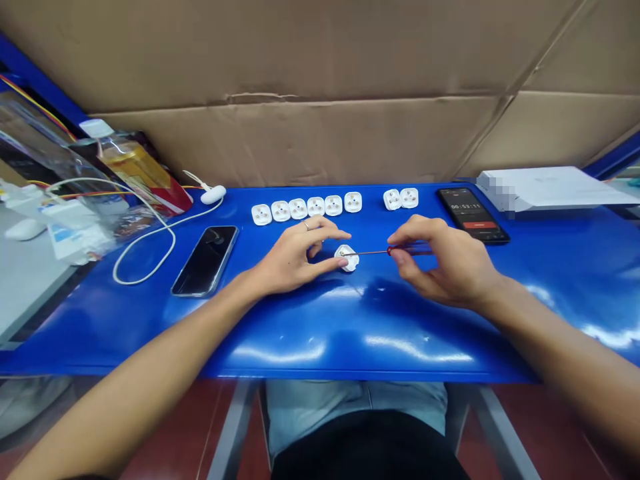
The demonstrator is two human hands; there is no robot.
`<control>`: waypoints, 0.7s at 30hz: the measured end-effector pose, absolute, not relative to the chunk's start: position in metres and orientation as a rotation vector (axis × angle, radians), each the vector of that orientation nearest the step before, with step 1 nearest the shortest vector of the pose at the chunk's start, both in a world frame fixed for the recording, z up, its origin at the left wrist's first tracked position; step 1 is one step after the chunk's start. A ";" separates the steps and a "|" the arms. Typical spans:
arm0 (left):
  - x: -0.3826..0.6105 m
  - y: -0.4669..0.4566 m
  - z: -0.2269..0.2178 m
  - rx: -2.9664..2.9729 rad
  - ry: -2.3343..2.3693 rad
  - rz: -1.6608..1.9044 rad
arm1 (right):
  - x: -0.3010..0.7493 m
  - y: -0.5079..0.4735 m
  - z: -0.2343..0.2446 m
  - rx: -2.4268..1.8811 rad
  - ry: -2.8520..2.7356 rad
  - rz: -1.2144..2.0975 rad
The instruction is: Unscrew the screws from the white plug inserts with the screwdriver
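Note:
A small white plug housing [351, 261] with metal parts inside lies on the blue table. My left hand [295, 257] steadies it, thumb pressed on its near left side and index finger stretched past its far side. In my right hand [445, 260] is a thin screwdriver [370, 253] with a red handle, pinched between thumb and fingers. Its shaft runs level to the left, and the tip meets the housing. Beyond my hands stands a row of several similar white plug pieces [315, 207], with two more plug pieces [401, 199] side by side further right.
On the left are a dark phone [205, 261], a white cable [145, 233] and a bottle of yellow liquid [133, 163]. At the back right, a phone showing a timer [473, 215] lies beside a white box [555, 188]. Cardboard [325, 140] walls the rear edge.

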State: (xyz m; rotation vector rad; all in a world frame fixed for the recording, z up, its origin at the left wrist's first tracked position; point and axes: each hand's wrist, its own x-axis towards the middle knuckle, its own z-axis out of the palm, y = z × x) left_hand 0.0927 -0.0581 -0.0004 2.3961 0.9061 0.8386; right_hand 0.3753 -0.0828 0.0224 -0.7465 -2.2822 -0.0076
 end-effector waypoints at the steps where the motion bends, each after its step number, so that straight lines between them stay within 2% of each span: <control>1: 0.093 -0.059 0.001 2.391 0.875 0.857 | 0.375 -0.083 0.022 -0.741 -2.288 0.008; 5: 0.092 -0.058 0.004 2.407 0.822 0.855 | 0.374 -0.082 0.020 -0.750 -2.285 0.037; 11: 0.077 -0.041 -0.004 2.524 1.022 0.873 | 0.371 -0.083 0.026 -0.764 -2.143 0.025; 15: 0.069 -0.031 -0.012 2.548 1.039 0.723 | 0.371 -0.078 0.031 -0.950 -1.959 0.536; 21: 0.068 -0.030 -0.013 2.570 1.110 0.745 | 0.374 -0.070 0.027 -1.079 -1.993 1.140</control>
